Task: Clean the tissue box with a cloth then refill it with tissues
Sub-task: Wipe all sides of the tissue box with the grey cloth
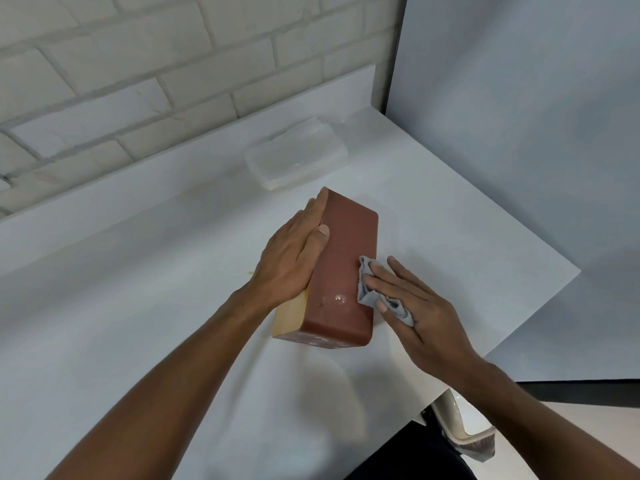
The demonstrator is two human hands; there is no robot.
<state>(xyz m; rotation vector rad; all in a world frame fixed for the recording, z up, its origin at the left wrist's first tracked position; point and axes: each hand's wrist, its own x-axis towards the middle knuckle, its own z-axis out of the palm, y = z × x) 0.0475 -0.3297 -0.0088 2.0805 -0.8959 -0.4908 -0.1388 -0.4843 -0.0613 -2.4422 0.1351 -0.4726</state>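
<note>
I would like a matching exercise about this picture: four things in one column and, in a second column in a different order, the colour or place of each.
Things:
1. tissue box
2. cloth
3. tissue pack
4. left hand

Descriptions:
A. grey, pressed under the right hand
B. rests on the left side of the box
C. reddish-brown, on the table
D. clear-wrapped, at the back near the brick wall

Pairs: 1-C, 2-A, 3-D, 4-B
</note>
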